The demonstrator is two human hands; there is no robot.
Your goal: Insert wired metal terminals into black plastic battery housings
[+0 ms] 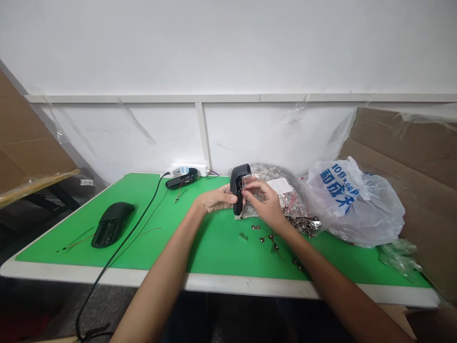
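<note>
Above the middle of the green-topped table (210,247), a black plastic housing (238,183) with a curved top stands upright in my left hand (217,199). My left fingers wrap around its left side and back. At its open right side, my right hand (264,201) is closed in a pinch; a small wire or metal part seems to be there, too small to name. Small metal contacts (255,227) lie on the table below my hands, some with wires. A similar black housing (111,225) rests at the left, its hollow side showing.
At the back lies another black housing (181,179) with wires, before a white box (196,169). A black cable (143,214) crosses the table's left side. To the right are a clear bag of wired parts (296,190), a white plastic bag (371,209) and cardboard (403,162).
</note>
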